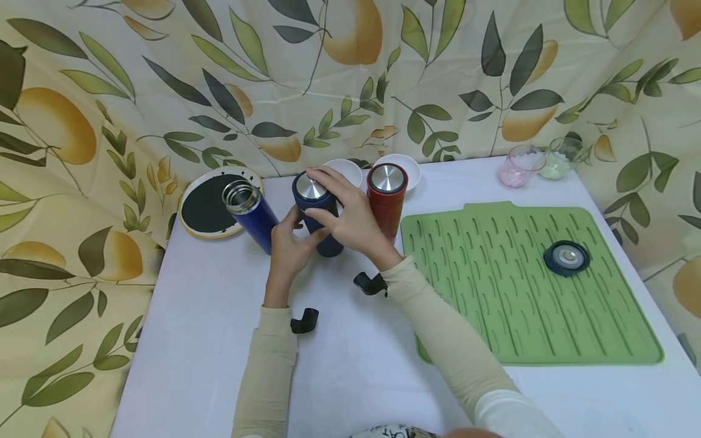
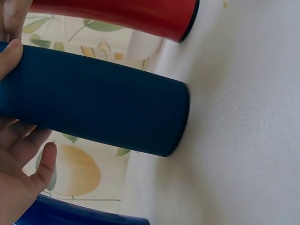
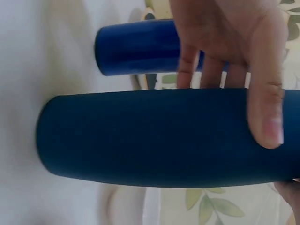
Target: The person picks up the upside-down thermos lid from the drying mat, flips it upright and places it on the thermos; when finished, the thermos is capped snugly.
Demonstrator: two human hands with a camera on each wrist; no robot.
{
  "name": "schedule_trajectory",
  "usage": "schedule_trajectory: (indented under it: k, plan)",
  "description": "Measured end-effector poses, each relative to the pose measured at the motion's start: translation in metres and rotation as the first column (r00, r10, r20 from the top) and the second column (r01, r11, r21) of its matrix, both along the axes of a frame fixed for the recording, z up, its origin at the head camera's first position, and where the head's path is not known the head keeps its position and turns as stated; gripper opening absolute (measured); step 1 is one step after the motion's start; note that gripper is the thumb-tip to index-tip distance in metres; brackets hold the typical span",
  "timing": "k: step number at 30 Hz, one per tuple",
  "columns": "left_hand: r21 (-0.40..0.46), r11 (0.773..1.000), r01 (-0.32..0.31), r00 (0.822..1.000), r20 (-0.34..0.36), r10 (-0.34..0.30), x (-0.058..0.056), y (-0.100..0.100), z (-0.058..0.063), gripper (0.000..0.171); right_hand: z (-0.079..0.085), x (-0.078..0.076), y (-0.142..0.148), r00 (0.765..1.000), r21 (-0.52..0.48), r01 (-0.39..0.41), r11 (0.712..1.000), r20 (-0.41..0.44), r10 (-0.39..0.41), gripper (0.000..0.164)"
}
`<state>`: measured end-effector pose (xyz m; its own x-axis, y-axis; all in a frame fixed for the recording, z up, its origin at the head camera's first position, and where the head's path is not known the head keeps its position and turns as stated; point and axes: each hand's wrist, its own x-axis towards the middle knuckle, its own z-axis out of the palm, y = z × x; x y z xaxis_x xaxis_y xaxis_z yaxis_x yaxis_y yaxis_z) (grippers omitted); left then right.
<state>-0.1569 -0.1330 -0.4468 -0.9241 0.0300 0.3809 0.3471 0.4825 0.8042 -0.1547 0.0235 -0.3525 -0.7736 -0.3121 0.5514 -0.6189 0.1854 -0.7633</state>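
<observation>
Both hands are on a dark navy flask (image 1: 330, 245) with a silver-topped lid, which stands upright on the white table. My left hand (image 1: 290, 246) grips its upper side; in the right wrist view the thumb (image 3: 268, 117) lies across the front and the other fingers go behind. From above, my right hand (image 1: 353, 216) holds the top, fingers over the lid and thumb against the side. Left of it, near my left hand, is a lidless bright blue flask (image 1: 256, 220). A red flask (image 1: 385, 210) with a silver top stands right beside my right hand.
A green ridged mat (image 1: 493, 292) covers the right side, with a dark round cap (image 1: 566, 258) lying on it. Pink (image 1: 520, 167) and green glass cups (image 1: 558, 161) stand at the back right. White bowls (image 1: 411, 170) and a round black board (image 1: 208, 204) are behind the flasks.
</observation>
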Motion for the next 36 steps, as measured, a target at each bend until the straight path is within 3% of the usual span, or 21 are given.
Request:
schedule_trajectory:
  k: [7,13,18,25,28,32,36]
  plan:
    - [-0.006,1.000,0.010,1.000,-0.012,-0.010,0.000,-0.002,0.000,0.054,0.005,-0.005,0.004,0.989,-0.044,-0.113,0.993,0.094,0.116,0.054]
    - [-0.007,1.000,0.019,1.000,-0.011,-0.019,-0.001,-0.002,0.000,0.055,-0.004,-0.015,0.006,0.978,-0.045,-0.137,0.990,0.153,0.142,0.056]
    - [-0.004,1.000,0.028,1.000,0.002,-0.028,-0.002,-0.001,0.000,0.054,-0.024,-0.026,0.005,0.996,0.039,-0.085,0.996,0.044,0.083,0.057]
    - [-0.003,1.000,0.031,0.999,0.010,-0.031,-0.001,-0.002,0.002,0.051,-0.032,-0.025,0.001,0.994,0.068,0.009,0.998,-0.106,-0.002,0.057]
    - [-0.004,1.000,0.027,1.000,0.004,-0.027,-0.001,-0.001,0.002,0.052,-0.019,-0.015,0.000,0.997,0.007,-0.014,1.000,-0.073,0.014,0.054]
    - [0.001,1.000,0.031,0.999,-0.010,-0.031,-0.001,0.000,0.001,0.053,-0.002,-0.005,0.001,0.997,-0.112,-0.067,0.991,0.033,0.071,0.053]
    - [0.014,0.999,0.033,0.999,-0.012,-0.033,-0.001,0.001,0.001,0.053,-0.008,-0.009,0.001,0.997,-0.130,-0.060,0.990,0.049,0.067,0.053]
